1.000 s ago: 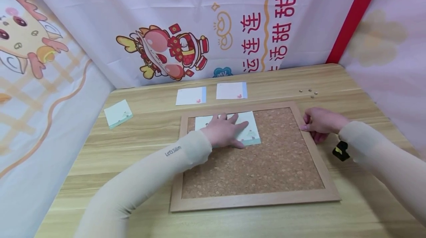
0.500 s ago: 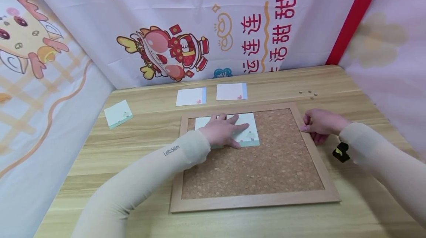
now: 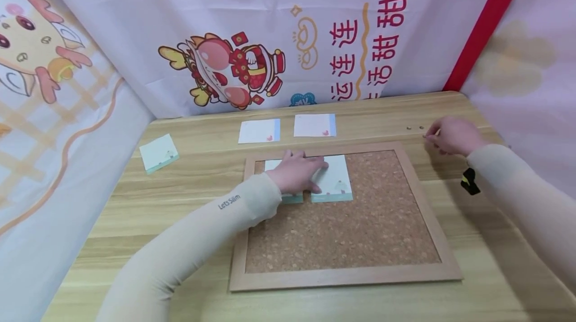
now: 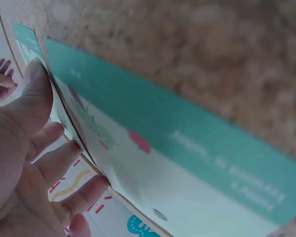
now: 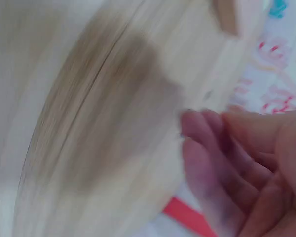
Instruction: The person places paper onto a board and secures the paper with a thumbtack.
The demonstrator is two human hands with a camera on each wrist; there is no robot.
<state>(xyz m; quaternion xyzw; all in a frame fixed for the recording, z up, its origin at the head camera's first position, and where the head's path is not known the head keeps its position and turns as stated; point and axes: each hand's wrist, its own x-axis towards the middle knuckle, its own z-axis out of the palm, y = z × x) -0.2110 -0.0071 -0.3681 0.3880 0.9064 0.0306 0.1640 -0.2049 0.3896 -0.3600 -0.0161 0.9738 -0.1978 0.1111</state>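
Note:
A cork board (image 3: 360,232) with a light wooden frame lies flat. Two notes lie side by side along its far edge: a left green-edged note (image 3: 292,199), mostly hidden by the hand, and a right one (image 3: 335,177). My left hand (image 3: 294,172) rests over both, its thumb and fingertips on the right note. A flat metal thumbtack (image 4: 160,214) shows on the nearer note in the left wrist view. At the back right, my right hand (image 3: 456,136) has its thumb and forefinger together on a small thumbtack (image 5: 182,135) at the tips.
Two loose thumbtacks (image 3: 415,127) lie left of the right hand. Behind the board are two blue-edged notes, the left (image 3: 258,131) and the right (image 3: 315,125). One green-edged note (image 3: 159,153) lies at far left. Printed cloth (image 3: 270,27) surrounds the wooden table (image 3: 198,202).
My right hand has left the board's right edge and moved up and away to the thumbtacks. My left hand's fingers have drawn closer together, uncovering more of the right note.

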